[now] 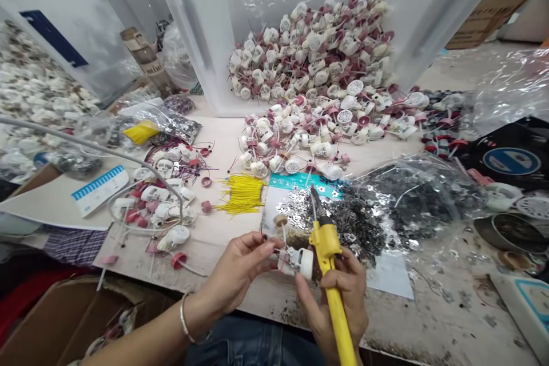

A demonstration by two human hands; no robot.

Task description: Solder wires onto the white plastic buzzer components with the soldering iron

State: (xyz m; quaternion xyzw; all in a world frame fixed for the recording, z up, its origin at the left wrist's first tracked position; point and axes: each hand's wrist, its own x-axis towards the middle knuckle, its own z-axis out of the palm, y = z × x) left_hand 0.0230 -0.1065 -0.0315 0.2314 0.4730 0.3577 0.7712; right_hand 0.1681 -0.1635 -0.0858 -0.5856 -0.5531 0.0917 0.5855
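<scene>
White plastic housing with a small metal fitting and thin wires at one end is held just above the near edge of the work table, pinched between the thumb and fingers of the left hand, which are closed on the fitting end. The right hand is wrapped tightly around the yellow handle of a soldering iron, its dark tip angled up and away from the housing, and the lower fingers sit just beside the housing. A silver bag of small metal terminals spills out just past the hands, beside a turquoise packet. To the left lie a loose bundle of thin yellow wires and a scatter of finished white housings with pink caps. A large heap of white and pink parts rises farther ahead, partly inside a clear plastic bin, and another mass of white parts fills the far left. A metal tin stands at the right, a cardboard box sits below the table's edge, and a bracelet circles the left wrist
</scene>
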